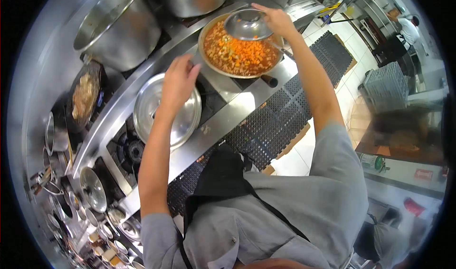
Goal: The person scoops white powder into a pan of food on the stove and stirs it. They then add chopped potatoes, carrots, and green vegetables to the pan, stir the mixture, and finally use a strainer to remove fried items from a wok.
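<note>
My right hand (276, 21) grips the rim of a shiny metal bowl (248, 25), tilted over the far side of a wide pan (203, 50). Inside the pan, diced carrots (249, 53) lie heaped on a reddish stew with ground-meat-like bits and pale green pieces. A utensil handle rests at the pan's right rim, partly hidden by my arm. My left hand (179, 76) hangs empty just left of the pan, thumb apart from the fingers. Below that hand and forearm is a large round metal lid (185, 112) on the stove.
Two big stockpots (126, 36) stand behind, at the upper left. A dark skillet (85, 95) with browned food sits at the left, with a glass lid (93, 188) and many small containers lower down. A black rubber mat (270, 126) covers the floor. Another person (407, 31) is far off at right.
</note>
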### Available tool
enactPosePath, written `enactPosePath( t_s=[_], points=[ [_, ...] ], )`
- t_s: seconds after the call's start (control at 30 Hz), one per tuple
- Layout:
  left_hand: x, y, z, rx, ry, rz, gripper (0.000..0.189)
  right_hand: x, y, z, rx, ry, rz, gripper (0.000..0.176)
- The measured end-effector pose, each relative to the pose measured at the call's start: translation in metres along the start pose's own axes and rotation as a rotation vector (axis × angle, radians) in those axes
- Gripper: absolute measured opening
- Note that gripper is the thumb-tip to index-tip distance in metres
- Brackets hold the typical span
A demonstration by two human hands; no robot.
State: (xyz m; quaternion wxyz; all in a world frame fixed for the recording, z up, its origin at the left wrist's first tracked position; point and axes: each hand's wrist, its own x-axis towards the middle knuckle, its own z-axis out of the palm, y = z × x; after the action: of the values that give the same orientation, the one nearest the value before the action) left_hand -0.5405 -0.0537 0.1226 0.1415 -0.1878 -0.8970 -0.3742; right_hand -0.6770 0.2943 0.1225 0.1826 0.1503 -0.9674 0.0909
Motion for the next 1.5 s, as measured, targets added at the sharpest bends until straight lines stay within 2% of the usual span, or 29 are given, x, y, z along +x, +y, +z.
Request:
enactPosePath(
  t_s=[0.07, 0.13, 0.2, 0.27, 0.3, 0.33, 0.4, 0.43, 0.47, 0.53, 0.57, 0.6, 0.67, 0.7, 0.73, 0.8, 0.83, 0.9, 0.93, 1.0, 1.03, 1.07, 1.13, 1.17, 1.23, 1.27, 1.33, 1.4, 1.5],
  points=[
    [0.066, 0.009, 0.040, 0.025, 0.033, 0.170, 0.035, 0.010, 0.009, 0.002, 0.139, 0.024, 0.005, 0.056],
    [0.117, 0.013, 0.066, 0.093, 0.014, 0.243, 0.028, 0.009, 0.009, 0.001, 0.351, -0.008, 0.002, 0.049],
    [0.146, 0.021, 0.076, 0.127, -0.079, 0.262, 0.026, 0.001, -0.003, -0.017, 0.277, -0.047, 0.014, 0.046],
    [0.166, 0.023, 0.083, 0.166, -0.162, 0.271, 0.023, 0.001, 0.004, -0.010, 0.224, 0.046, -0.010, 0.044],
    [0.172, 0.022, 0.085, 0.187, -0.189, 0.273, 0.022, -0.001, 0.009, 0.003, 0.193, 0.319, -0.103, 0.039],
    [0.176, 0.019, 0.086, 0.209, -0.214, 0.276, 0.022, -0.005, 0.004, 0.002, 0.195, 0.318, -0.101, 0.039],
    [0.183, 0.016, 0.087, 0.244, -0.245, 0.274, 0.022, -0.015, -0.017, -0.004, -0.015, 0.505, -0.041, 0.029],
    [0.186, 0.015, 0.088, 0.276, -0.277, 0.272, 0.022, -0.014, -0.024, 0.007, -0.127, 0.439, -0.177, 0.018],
    [0.188, 0.015, 0.088, 0.277, -0.274, 0.267, 0.022, -0.005, -0.029, 0.016, -0.125, 0.438, -0.183, 0.018],
    [0.187, 0.013, 0.090, 0.273, -0.244, 0.304, 0.019, 0.007, -0.041, 0.035, -0.234, 0.424, -0.604, 0.017],
    [0.191, 0.013, 0.091, 0.272, -0.250, 0.295, 0.019, 0.010, -0.043, 0.042, -0.313, 0.292, -0.544, 0.018],
    [0.194, 0.012, 0.091, 0.265, -0.236, 0.301, 0.019, 0.009, -0.045, 0.049, -0.299, 0.281, -0.544, 0.018],
    [0.197, 0.009, 0.090, 0.264, -0.215, 0.303, 0.019, 0.013, -0.039, 0.071, -0.264, 0.290, -0.208, 0.021],
    [0.198, 0.010, 0.092, 0.264, -0.137, 0.317, 0.020, 0.010, -0.039, 0.085, -0.202, 0.211, -0.101, 0.027],
    [0.199, 0.010, 0.095, 0.264, -0.059, 0.331, 0.021, 0.008, -0.040, 0.084, -0.199, 0.209, -0.107, 0.027],
    [0.200, 0.007, 0.099, 0.306, -0.029, 0.311, 0.021, 0.004, -0.040, 0.082, 0.159, -0.027, -0.084, 0.041],
    [0.199, 0.005, 0.100, 0.271, -0.022, 0.295, 0.020, 0.009, -0.038, 0.082, 0.156, -0.026, -0.084, 0.041],
    [0.198, 0.004, 0.107, 0.227, -0.022, 0.286, 0.019, 0.020, -0.033, 0.082, 0.386, 0.352, -0.021, 0.049],
    [0.197, 0.001, 0.108, 0.192, -0.045, 0.311, 0.019, 0.025, -0.029, 0.085, 0.378, 0.353, -0.015, 0.049],
    [0.196, 0.003, 0.110, 0.156, -0.068, 0.336, 0.018, 0.032, -0.025, 0.096, 0.420, 0.266, -0.203, 0.047],
    [0.195, 0.005, 0.109, 0.157, -0.051, 0.332, 0.019, 0.025, -0.028, 0.095, 0.333, 0.005, -0.159, 0.043],
    [0.193, 0.006, 0.106, 0.162, -0.031, 0.321, 0.019, 0.019, -0.028, 0.092, 0.334, 0.004, -0.172, 0.043],
    [0.189, 0.007, 0.098, 0.180, -0.020, 0.277, 0.021, 0.011, -0.030, 0.086, -0.033, -0.468, -0.367, 0.033],
    [0.189, 0.006, 0.095, 0.187, -0.018, 0.247, 0.022, 0.008, -0.036, 0.077, -0.037, -0.468, -0.386, 0.033],
    [0.186, 0.003, 0.096, 0.189, -0.010, 0.238, 0.020, 0.003, -0.040, 0.058, -0.031, -0.124, -0.200, 0.027],
    [0.185, 0.002, 0.099, 0.188, -0.013, 0.238, 0.017, 0.010, -0.041, 0.053, -0.039, -0.127, -0.204, 0.027],
    [0.183, 0.003, 0.102, 0.169, -0.009, 0.257, 0.017, 0.029, -0.044, 0.053, -0.259, 0.314, -0.251, 0.030],
    [0.182, 0.006, 0.101, 0.157, -0.008, 0.279, 0.017, 0.033, -0.047, 0.061, -0.222, 0.329, -0.176, 0.034],
    [0.180, 0.008, 0.096, 0.068, 0.072, 0.281, 0.016, 0.022, -0.049, 0.098, 0.308, 0.191, -0.164, 0.037]
  ],
)
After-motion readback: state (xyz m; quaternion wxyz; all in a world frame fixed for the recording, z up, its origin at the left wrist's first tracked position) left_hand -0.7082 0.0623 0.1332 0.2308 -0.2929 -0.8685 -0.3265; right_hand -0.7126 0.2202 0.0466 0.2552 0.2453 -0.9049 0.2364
